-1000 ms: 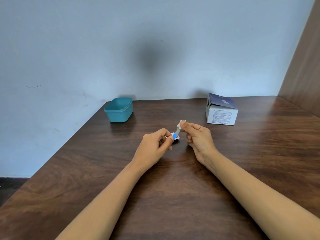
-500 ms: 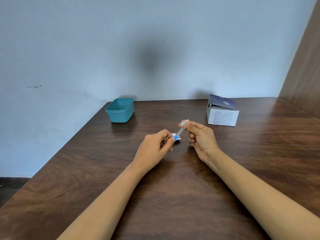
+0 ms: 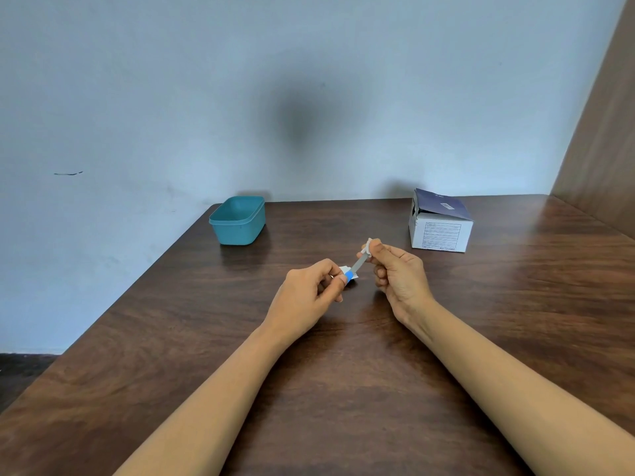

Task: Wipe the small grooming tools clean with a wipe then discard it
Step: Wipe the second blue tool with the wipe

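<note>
Above the middle of the brown table (image 3: 343, 372), my left hand (image 3: 309, 297) pinches the blue handle end of a small grooming tool (image 3: 354, 266) with a thin grey metal blade. Beside the handle a bit of white packet or paper (image 3: 351, 273) shows; whether my left hand holds it I cannot tell. My right hand (image 3: 398, 273) pinches a small white wipe (image 3: 367, 248) folded round the far tip of the blade. The tool slants up to the right between both hands. Most of the wipe is hidden by my fingers.
A teal plastic tub (image 3: 237, 219) with no lid stands at the table's back left corner. A white and dark blue cardboard box (image 3: 439, 223) with its flap ajar sits at the back right. A blue wall lies behind, a brown panel on the right.
My right hand with the wipe has slid up along the blade toward its tip, baring more grey metal. My left hand kept its hold on the blue handle.
</note>
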